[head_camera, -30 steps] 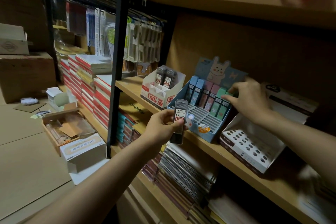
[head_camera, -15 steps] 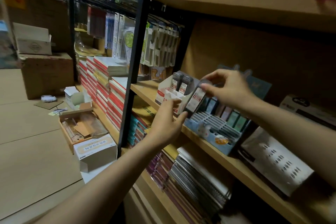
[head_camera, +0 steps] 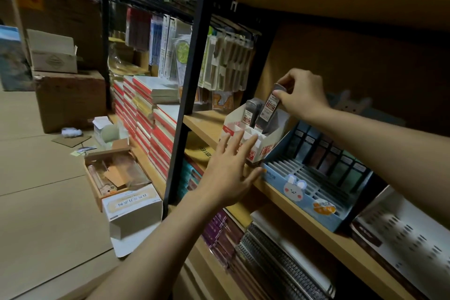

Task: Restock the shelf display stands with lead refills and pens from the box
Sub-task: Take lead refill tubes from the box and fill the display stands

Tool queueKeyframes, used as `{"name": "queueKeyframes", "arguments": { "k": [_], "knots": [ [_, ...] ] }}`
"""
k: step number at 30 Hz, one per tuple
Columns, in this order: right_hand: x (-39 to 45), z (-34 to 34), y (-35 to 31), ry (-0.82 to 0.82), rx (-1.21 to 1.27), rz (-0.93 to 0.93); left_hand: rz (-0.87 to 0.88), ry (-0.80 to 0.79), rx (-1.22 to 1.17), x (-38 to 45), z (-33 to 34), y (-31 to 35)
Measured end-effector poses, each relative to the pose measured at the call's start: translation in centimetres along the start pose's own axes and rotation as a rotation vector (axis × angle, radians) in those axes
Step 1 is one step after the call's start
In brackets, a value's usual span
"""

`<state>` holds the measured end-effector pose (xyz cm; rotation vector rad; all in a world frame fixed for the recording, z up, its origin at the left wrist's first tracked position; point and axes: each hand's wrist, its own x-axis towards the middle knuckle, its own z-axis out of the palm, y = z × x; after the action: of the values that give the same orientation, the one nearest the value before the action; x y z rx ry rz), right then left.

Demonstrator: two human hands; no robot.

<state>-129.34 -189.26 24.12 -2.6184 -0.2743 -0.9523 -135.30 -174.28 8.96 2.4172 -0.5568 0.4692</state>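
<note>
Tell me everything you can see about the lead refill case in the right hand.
The lead refill case is a slim, dark, translucent plastic-looking box with a white and red label on its front and a grey cap. It is tilted, top leaning right, with its lower end going into a back slot of the white and red display stand on the wooden shelf. The right hand pinches its top end. Another like case stands just left of it; whether they touch is unclear.

Lead refill case's lower end hidden inside white stand.
</note>
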Motion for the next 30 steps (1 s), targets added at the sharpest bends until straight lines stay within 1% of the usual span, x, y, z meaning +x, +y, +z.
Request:
{"name": "queueKeyframes", "arguments": {
  "k": [6,11,15,18,20,22,26,28,29,30],
  "knots": [
    [0.2,1.5,-0.3,-0.019,-0.078,-0.04,0.021,-0.035,-0.022,0.4,-0.6,0.4],
    [0.3,2.1,-0.3,-0.025,-0.136,-0.016,0.018,-0.048,-0.05,0.4,-0.8,0.5],
    [-0.8,2.8,0.5,-0.098,-0.198,-0.003,0.04,-0.048,-0.059,0.1,-0.8,0.4],
    [-1.9,3.1,1.0,-0.19,-0.312,-0.058,0.035,-0.061,-0.084,0.1,-0.8,0.6],
    [-2.6,2.8,1.1,-0.213,-0.328,-0.087,0.023,-0.084,-0.101,0.0,-1.0,0.9],
    [-3.2,1.8,0.8,-0.15,-0.187,-0.057,0.031,-0.094,-0.11,-0.3,-1.4,1.1],
    [-6.5,-0.6,-0.9,0.108,0.232,-0.027,0.055,-0.048,-0.133,-2.2,-2.8,1.7],
    [-9.9,-1.0,-2.1,0.147,0.467,0.045,0.049,-0.062,-0.151,-3.9,-3.5,1.7],
    [-12.1,-0.8,-2.7,0.142,0.597,0.082,0.044,-0.111,-0.154,-5.1,-3.8,1.5],
    [-14.7,-0.5,-3.3,0.123,0.71,0.116,0.03,-0.192,-0.144,-6.6,-4.0,1.3]
  ]
}}
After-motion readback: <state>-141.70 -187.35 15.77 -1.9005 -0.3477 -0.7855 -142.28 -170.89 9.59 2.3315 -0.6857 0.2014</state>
